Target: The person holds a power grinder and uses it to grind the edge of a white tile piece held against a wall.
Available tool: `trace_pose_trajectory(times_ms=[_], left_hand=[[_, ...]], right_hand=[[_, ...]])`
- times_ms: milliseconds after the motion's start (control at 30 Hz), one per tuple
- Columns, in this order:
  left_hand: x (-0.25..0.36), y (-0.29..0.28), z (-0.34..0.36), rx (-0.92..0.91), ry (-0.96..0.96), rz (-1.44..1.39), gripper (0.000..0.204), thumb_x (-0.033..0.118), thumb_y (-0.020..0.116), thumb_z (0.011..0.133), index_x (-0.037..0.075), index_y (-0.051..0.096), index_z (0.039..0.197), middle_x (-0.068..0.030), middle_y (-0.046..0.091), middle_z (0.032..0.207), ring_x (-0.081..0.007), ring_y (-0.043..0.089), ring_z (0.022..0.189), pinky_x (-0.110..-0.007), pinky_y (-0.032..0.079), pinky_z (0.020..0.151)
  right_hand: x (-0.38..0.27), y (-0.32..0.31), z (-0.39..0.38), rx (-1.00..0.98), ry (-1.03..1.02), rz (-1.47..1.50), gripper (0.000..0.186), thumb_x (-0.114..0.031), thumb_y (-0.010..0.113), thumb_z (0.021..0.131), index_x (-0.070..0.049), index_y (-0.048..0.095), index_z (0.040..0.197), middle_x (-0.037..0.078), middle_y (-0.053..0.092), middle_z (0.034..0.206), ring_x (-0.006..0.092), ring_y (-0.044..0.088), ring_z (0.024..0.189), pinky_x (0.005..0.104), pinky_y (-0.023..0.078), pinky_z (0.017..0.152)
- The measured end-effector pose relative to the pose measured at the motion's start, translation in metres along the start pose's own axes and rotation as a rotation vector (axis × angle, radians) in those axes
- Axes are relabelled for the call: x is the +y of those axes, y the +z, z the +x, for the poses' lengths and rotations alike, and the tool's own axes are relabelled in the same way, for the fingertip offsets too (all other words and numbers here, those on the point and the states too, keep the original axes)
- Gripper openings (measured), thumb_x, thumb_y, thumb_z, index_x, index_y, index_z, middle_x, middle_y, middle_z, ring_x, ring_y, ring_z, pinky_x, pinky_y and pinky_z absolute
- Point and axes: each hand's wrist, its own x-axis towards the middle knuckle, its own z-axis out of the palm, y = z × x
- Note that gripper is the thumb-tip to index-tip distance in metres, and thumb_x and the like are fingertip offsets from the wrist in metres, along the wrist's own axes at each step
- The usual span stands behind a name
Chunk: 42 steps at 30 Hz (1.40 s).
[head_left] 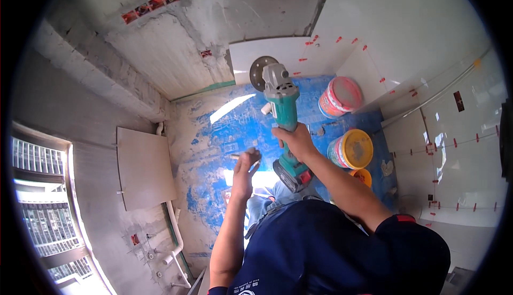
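Note:
My right hand (299,141) is wrapped around the handle of a teal and grey cordless angle grinder (284,111). Its grey metal head points away from me, and a dark round disc (257,74) with holes faces the wall at the far side. A stubby pale side handle (266,108) sticks out to the left, and a black battery pack sits at the near end. To the left of the grinder, my left hand (245,173) is raised with its fingers curled together. Something small and pale shows by the fingers, too unclear to name.
A pink-lidded bucket (343,95), a yellow-lidded bucket (357,148) and a smaller orange container (362,177) stand to the right on the blue-coated floor (227,129). A pale panel (144,169) leans at the left near white pipes and a window. Red clips line the right wall tiles.

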Motion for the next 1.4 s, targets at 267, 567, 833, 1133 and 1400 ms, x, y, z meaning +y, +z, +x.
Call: trace_pose_trajectory(times_ms=[267, 567, 833, 1133, 1400], left_hand=[[-0.068, -0.107, -0.074, 0.344, -0.220, -0.023, 0.074, 0.064, 0.053, 0.092, -0.002, 0.051, 0.127, -0.0187, 0.059, 0.124, -0.0313, 0.057, 0.116, -0.045, 0.040, 0.101], [-0.106, -0.144, -0.115, 0.494, -0.301, 0.011, 0.074, 0.059, 0.060, 0.091, -0.004, 0.052, 0.129, -0.0170, 0.064, 0.117, -0.0279, 0.062, 0.108, -0.042, 0.046, 0.095], [-0.134, -0.173, -0.117, 0.464, -0.328, 0.138, 0.068, 0.049, 0.064, 0.092, -0.006, 0.050, 0.130, -0.0211, 0.062, 0.122, -0.0332, 0.061, 0.113, -0.046, 0.044, 0.099], [-0.234, -0.268, -0.201, 0.939, -0.734, -0.009, 0.039, 0.045, 0.062, 0.094, 0.007, 0.059, 0.088, -0.0058, 0.060, 0.076, -0.0214, 0.058, 0.062, -0.036, 0.044, 0.054], [-0.239, -0.265, -0.203, 0.892, -1.032, 0.221, 0.032, 0.040, 0.063, 0.094, 0.008, 0.061, 0.091, -0.0070, 0.062, 0.077, -0.0227, 0.061, 0.063, -0.035, 0.045, 0.052]], right_hand=[[-0.032, -0.016, -0.022, 0.066, -0.257, 0.130, 0.024, -0.026, 0.075, 0.081, -0.004, 0.065, 0.080, 0.003, 0.062, 0.067, 0.0104, 0.058, 0.061, 0.0299, 0.046, 0.057], [-0.055, -0.034, -0.023, 0.107, -0.476, 0.144, 0.017, -0.020, 0.074, 0.082, -0.004, 0.068, 0.084, 0.002, 0.065, 0.072, 0.0100, 0.060, 0.065, 0.0291, 0.047, 0.060], [-0.024, -0.082, 0.007, 0.106, -0.219, -0.133, 0.026, -0.027, 0.072, 0.080, -0.002, 0.067, 0.073, 0.005, 0.062, 0.060, 0.0114, 0.058, 0.054, 0.0296, 0.043, 0.052], [0.226, -0.194, -0.038, 0.263, 0.617, -0.364, 0.031, -0.027, 0.073, 0.071, -0.002, 0.060, 0.057, 0.009, 0.060, 0.054, 0.0222, 0.058, 0.044, 0.0383, 0.045, 0.045], [0.286, -0.219, -0.112, 0.399, 0.885, -0.310, 0.021, -0.016, 0.073, 0.076, -0.003, 0.060, 0.066, 0.009, 0.056, 0.054, 0.0201, 0.055, 0.044, 0.0362, 0.045, 0.045]])
